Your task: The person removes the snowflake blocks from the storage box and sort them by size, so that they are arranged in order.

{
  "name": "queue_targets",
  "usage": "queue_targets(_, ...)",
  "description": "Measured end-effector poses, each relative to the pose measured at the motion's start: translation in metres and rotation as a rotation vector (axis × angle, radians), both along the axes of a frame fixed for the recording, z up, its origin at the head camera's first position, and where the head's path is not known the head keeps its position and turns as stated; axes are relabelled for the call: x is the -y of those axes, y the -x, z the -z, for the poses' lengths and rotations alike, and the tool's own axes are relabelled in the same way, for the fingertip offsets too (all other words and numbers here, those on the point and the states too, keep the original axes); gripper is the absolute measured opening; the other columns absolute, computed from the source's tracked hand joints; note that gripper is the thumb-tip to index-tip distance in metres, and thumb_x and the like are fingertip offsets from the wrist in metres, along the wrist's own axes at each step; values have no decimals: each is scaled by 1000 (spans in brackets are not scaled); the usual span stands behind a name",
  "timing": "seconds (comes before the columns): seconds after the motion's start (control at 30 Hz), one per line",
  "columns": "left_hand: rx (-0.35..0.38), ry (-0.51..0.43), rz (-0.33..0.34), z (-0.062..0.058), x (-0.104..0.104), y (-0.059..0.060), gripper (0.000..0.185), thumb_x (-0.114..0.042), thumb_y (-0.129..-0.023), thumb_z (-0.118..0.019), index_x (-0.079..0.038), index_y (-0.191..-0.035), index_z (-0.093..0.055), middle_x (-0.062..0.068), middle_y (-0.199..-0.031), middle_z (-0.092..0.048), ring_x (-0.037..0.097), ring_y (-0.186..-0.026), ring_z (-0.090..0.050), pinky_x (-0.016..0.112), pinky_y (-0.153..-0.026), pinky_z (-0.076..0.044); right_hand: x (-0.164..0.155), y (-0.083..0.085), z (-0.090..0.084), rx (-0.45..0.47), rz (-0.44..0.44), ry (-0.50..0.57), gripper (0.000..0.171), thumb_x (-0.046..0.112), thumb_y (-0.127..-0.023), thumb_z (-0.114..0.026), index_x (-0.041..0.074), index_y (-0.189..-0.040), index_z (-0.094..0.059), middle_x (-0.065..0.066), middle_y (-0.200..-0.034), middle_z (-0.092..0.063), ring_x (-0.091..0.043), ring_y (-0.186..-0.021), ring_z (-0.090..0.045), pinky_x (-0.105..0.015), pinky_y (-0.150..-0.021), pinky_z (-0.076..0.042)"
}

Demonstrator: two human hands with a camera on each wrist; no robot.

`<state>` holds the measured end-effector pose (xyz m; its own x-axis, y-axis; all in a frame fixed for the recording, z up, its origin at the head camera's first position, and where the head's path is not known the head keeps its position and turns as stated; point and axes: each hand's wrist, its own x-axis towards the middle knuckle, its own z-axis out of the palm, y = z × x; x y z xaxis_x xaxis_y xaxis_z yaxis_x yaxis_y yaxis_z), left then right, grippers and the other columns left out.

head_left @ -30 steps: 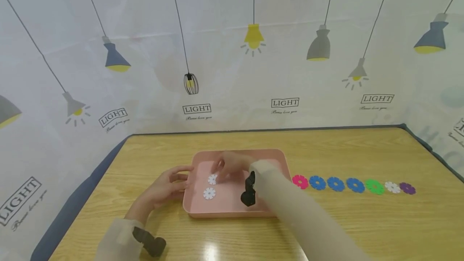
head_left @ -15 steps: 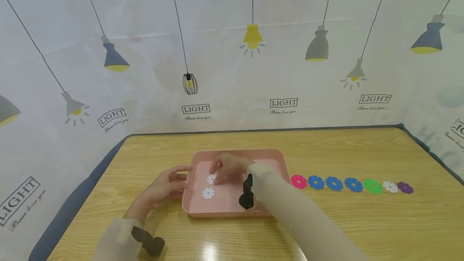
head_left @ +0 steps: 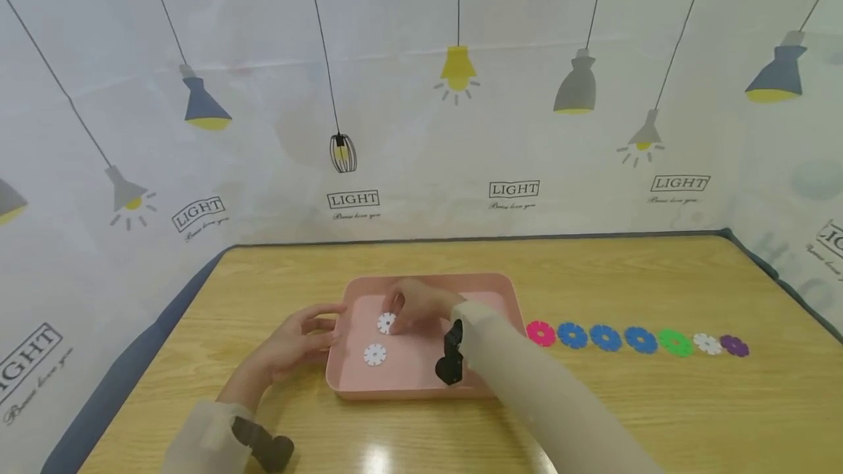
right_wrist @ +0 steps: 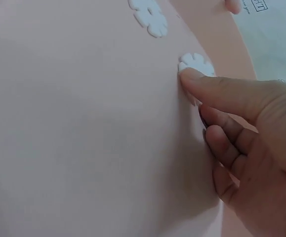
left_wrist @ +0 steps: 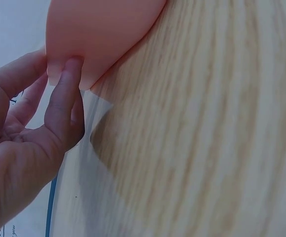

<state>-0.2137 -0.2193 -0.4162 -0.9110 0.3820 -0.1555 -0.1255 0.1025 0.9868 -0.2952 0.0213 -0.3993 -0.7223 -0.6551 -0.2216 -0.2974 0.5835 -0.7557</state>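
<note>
The right hand [head_left: 413,304] reaches into the shallow pink plastic tray [head_left: 487,284], its forefinger tip pressing on a white flower-shaped plastic disc [right_wrist: 194,63]; I cannot tell whether it grips the disc. A second white flower-shaped disc [head_left: 375,355] lies at the hand's 7 o'clock, apart. The left hand [head_left: 294,339], fingers relaxed, touches the tray's 9 o'clock rim. At 3 o'clock, a row of coloured flower discs [head_left: 637,340] lies along the wooden worktop [head_left: 658,415].

The pink tray [head_left: 421,386] has slid slightly toward the person.
</note>
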Motion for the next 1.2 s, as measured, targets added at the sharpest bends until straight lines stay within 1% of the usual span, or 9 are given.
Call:
queue_targets(0.17, -7, -8, -1, 0, 0, 0, 52, -2, -90, -55, 4, -137, -33, 26, -123, -40, 24, -100, -53, 41, -85, -49, -8, 1, -3, 10, -2, 42, 15, 4, -78, -71, 7, -91, -64, -4, -86, -57, -16, -75, -51, -24, -64, -45)
queue_targets(0.33, -9, 3, 4, -1, -1, 0, 52, -1, -90, -54, 4, -137, -32, 27, -123, -40, 25, -100, -53, 41, -85, -49, -25, 0, -7, 14, 0, 76, 14, 11, -80, -70, 10, -93, -64, -5, -84, -57, -17, -68, -50, -26, -59, -44)
queue_targets(0.43, -6, 13, 4, -2, -1, 1, 52, -2, -90, -54, 3, -137, -32, 28, -124, -39, 26, -101, -53, 41, -85, -49, -38, 1, -10, -6, -5, 115, 14, 12, -80, -70, 9, -92, -65, -5, -82, -57, -16, -66, -50, -26, -59, -43)
queue_targets(0.53, 1, 12, 4, -3, -1, 1, 52, -1, -91, -53, 3, -137, -32, 28, -126, -38, 27, -102, -53, 41, -85, -49, -50, 2, -17, -39, -13, 122, 13, 12, -81, -69, 8, -92, -63, -3, -79, -56, -15, -67, -49, -25, -59, -43)
queue_targets(0.63, 6, -4, 3, -2, -1, 0, 52, -1, -90, -53, 3, -138, -31, 28, -125, -38, 26, -101, -54, 42, -85, -49, -63, 2, -26, -76, -36, 139, 12, 8, -82, -67, 6, -92, -61, -3, -76, -54, -15, -68, -48, -25, -60, -43)
queue_targets(0.77, -11, -19, 15, -1, -1, 0, 53, -1, -90, -54, 6, -137, -30, 29, -124, -38, 25, -100, -54, 41, -84, -49, -87, 1, -38, -115, -43, 178, 13, 7, -82, -67, 3, -93, -61, -5, -79, -55, -17, -72, -48, -26, -63, -44)
queue_targets(0.9, -19, -30, 23, 0, 0, 0, 54, -1, -91, -53, 7, -137, -27, 30, -124, -38, 25, -99, -54, 41, -83, -49, -114, 1, -44, -179, 6, 189, 15, 7, -83, -66, 3, -95, -59, -5, -80, -55, -17, -73, -49, -26, -64, -44)
queue_targets(1.03, -25, -29, 26, 1, 1, 0, 54, -2, -91, -53, 6, -138, -28, 30, -125, -38, 25, -100, -55, 41, -84, -49, -145, -1, -48, -233, 94, 185, 15, 6, -83, -65, 2, -97, -59, -5, -78, -56, -18, -71, -49, -27, -61, -43)
queue_targets(1.2, -15, -23, 19, 1, -1, 1, 54, 0, -90, -53, 6, -138, -28, 31, -125, -38, 26, -100, -55, 40, -83, -49, -189, -5, -42, -247, 194, 169, 17, 8, -84, -66, 0, -97, -58, -6, -78, -57, -18, -71, -50, -30, -61, -45)
